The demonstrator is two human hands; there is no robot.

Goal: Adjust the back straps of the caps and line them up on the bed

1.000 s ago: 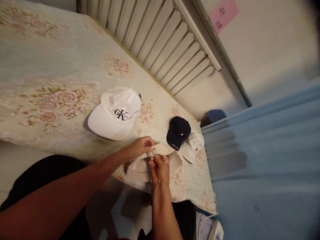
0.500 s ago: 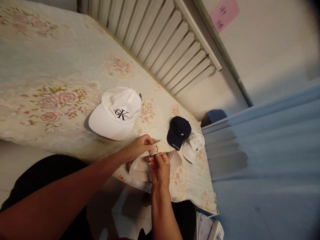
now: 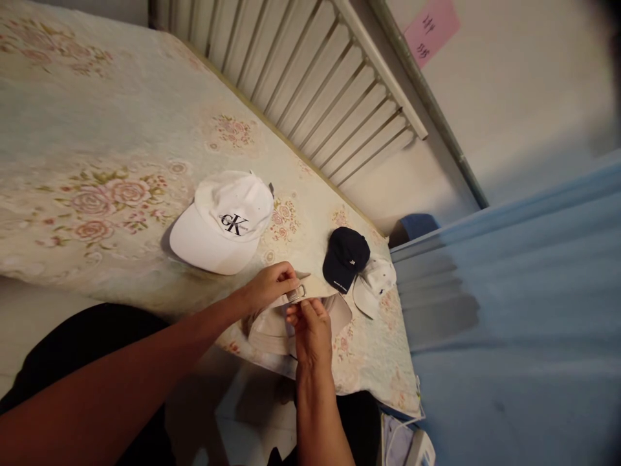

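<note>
Both hands work at the back strap of a beige cap (image 3: 339,309) lying at the near edge of the bed. My left hand (image 3: 269,285) pinches the strap beside its small metal buckle (image 3: 297,293). Just below the buckle, my right hand (image 3: 310,330) has its fingers pressed together on the strap. Further left on the flowered bedspread (image 3: 97,149) rests a white cap with a black logo (image 3: 226,220). A navy cap (image 3: 345,257) sits to the right of the hands, and a small white cap (image 3: 374,283) lies beside it.
A slatted metal bed rail (image 3: 330,84) runs along the bed's far side against a pale wall with a pink note (image 3: 431,29). A blue curtain (image 3: 524,310) fills the right. A white object (image 3: 417,450) lies on the floor near my dark-clothed legs.
The buckle has slid slightly along the strap between my fingers; both hands stay in nearly the same place. The caps on the bed have not moved.
</note>
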